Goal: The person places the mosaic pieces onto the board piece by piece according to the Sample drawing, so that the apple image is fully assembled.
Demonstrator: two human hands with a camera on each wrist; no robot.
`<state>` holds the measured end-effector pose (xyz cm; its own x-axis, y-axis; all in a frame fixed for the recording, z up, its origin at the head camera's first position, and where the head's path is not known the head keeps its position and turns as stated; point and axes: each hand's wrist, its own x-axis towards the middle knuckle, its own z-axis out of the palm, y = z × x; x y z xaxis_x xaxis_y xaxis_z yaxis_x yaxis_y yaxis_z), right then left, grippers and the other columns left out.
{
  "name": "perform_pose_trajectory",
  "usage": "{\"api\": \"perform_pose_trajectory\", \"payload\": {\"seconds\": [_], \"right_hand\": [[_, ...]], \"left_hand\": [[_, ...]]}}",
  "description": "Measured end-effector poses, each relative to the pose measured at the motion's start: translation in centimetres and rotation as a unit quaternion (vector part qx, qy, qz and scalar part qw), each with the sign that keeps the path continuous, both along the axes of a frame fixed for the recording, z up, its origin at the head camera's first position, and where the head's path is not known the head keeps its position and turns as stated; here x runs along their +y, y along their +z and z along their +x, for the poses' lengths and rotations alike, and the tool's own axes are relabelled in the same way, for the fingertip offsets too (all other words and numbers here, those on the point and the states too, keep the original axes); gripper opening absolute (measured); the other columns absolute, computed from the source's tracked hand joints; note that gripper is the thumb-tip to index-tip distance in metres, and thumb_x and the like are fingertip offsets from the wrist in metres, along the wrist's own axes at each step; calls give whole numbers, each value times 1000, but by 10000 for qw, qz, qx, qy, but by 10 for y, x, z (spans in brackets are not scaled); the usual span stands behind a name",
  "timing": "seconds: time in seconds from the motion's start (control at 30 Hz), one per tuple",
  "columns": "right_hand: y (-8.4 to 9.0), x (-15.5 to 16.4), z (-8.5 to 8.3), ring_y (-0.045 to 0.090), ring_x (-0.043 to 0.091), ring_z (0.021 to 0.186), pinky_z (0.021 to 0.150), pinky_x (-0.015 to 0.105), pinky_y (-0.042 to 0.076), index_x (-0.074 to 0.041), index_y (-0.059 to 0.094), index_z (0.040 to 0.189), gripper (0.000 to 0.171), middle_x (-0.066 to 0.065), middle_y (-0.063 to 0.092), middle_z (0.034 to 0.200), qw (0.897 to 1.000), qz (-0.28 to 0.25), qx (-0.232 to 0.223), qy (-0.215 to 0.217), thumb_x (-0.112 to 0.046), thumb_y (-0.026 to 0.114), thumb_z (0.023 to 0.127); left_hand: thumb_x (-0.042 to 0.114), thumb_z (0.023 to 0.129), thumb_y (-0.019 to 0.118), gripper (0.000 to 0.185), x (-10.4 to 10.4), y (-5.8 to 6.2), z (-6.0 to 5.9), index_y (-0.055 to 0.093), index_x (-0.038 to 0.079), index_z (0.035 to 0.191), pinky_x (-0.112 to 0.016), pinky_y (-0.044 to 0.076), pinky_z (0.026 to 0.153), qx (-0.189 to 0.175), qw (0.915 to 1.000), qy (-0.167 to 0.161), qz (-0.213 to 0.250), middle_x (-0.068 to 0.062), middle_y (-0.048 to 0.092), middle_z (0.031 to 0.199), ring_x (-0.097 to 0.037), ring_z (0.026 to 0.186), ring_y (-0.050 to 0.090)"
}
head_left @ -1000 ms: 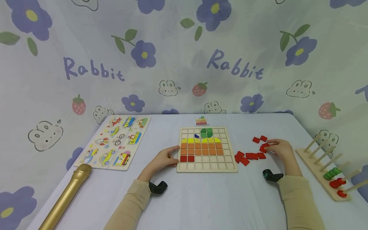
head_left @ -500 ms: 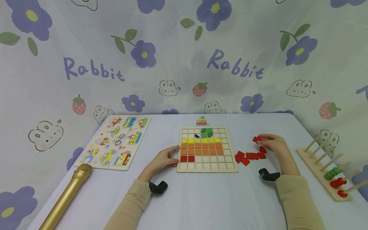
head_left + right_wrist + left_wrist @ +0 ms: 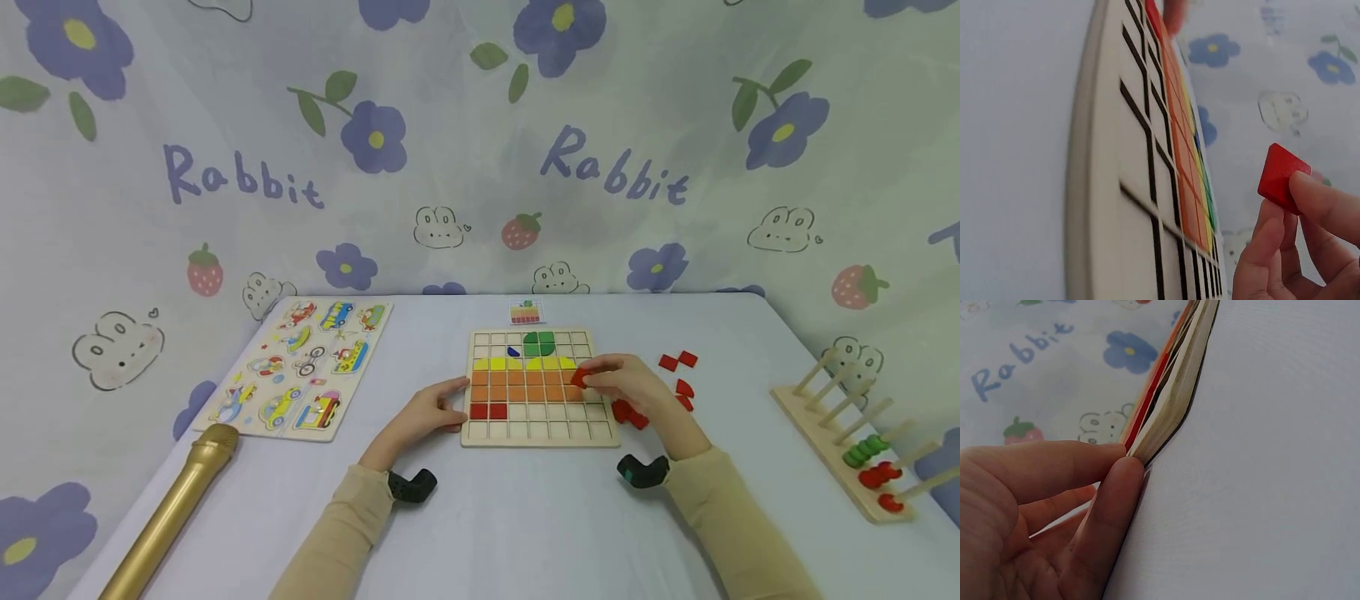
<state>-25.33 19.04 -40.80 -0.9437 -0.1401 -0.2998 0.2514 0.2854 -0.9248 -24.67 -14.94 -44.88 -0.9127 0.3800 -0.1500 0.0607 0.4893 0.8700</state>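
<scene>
A wooden grid board [image 3: 555, 432] lies in the middle of the table in the head view. It bears green, blue, yellow and orange pieces, and two red squares at the left of a lower row. Along its left edge the fingertips and thumb of my left hand [image 3: 427, 417] rest, spread apart; the left wrist view shows them against the board's side. My right hand [image 3: 633, 392] pinches a red square tile [image 3: 1284, 177] between thumb and fingers over the board's right side. More red tiles [image 3: 669, 362] lie on the table to the right, some partly hidden behind that hand.
A small picture card [image 3: 527, 312] lies behind the board. To the left are a vehicle picture puzzle [image 3: 309, 362] and a gold microphone [image 3: 180, 500]. A wooden peg rack [image 3: 847, 458] with green and red beads stands at the right.
My right hand has moved left from the loose red pieces to the board, carrying a red tile. The left hand stays at the board's edge.
</scene>
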Motion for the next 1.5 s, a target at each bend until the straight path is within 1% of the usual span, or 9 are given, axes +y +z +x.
{"api": "perform_pose_trajectory", "payload": {"seconds": [0.2,0.37,0.53,0.77,0.9,1.07,1.27,1.4,1.5], "right_hand": [[-5,-53,3,54,21,95,81,30,47,-4,69,102,24,9,62,105,9930,819,525,669,-15,71,80],[-10,-79,5,53,17,84,72,25,46,-9,71,88,11,1,64,88,9829,1331,912,888,-11,73,78],[-16,-90,6,52,15,71,61,24,43,-8,70,81,6,0,63,78,9741,1666,1232,906,-7,74,76],[-21,-95,9,52,13,70,64,26,43,-13,69,75,6,-4,61,73,9546,2378,1529,935,-12,75,76],[-20,-93,11,51,14,70,63,26,42,-12,68,75,6,-3,60,73,9580,2231,1534,946,-10,74,76],[-8,-68,7,55,18,79,65,27,45,-7,69,89,11,3,62,85,9718,1805,1354,684,-11,71,79],[5,9,-5,52,26,92,75,32,47,1,61,111,30,15,58,105,9804,1596,1148,-129,-13,64,86],[1,62,-12,48,27,92,75,31,44,2,55,122,38,18,53,111,9800,1590,863,-827,-15,60,89],[-7,92,-16,47,28,95,76,29,43,3,48,130,44,22,49,117,9791,1632,585,-1064,-16,56,91]], "left_hand": [[10,83,67,64,4,9,0,38,2,140,-27,45,62,-7,10000,-41,-71,-11,58,66,-14,58,56],[12,82,68,64,5,5,-1,40,5,139,-25,44,61,0,10000,20,-86,-7,56,64,-13,57,55],[15,80,70,64,4,-1,-3,43,10,138,-25,45,61,23,10000,-2,15,-4,56,62,-12,56,56],[13,80,70,65,4,-1,0,43,8,138,-25,48,63,-82,9999,-18,145,-5,56,63,-12,58,59],[13,80,69,65,5,-1,1,42,8,138,-25,48,62,-56,9999,-34,143,-5,56,63,-12,58,59],[13,79,70,64,3,-1,2,43,8,138,-26,47,61,-14,10000,38,43,-4,56,62,-12,57,58],[12,80,69,64,0,-2,1,43,7,138,-25,47,61,-20,10000,43,53,-4,56,62,-12,57,58],[13,80,69,65,-1,-1,1,41,7,139,-25,47,62,-47,10000,29,78,-4,57,62,-12,58,58],[13,80,69,65,0,0,0,41,6,139,-25,47,62,-26,9999,29,117,-4,57,62,-12,57,58]]}}
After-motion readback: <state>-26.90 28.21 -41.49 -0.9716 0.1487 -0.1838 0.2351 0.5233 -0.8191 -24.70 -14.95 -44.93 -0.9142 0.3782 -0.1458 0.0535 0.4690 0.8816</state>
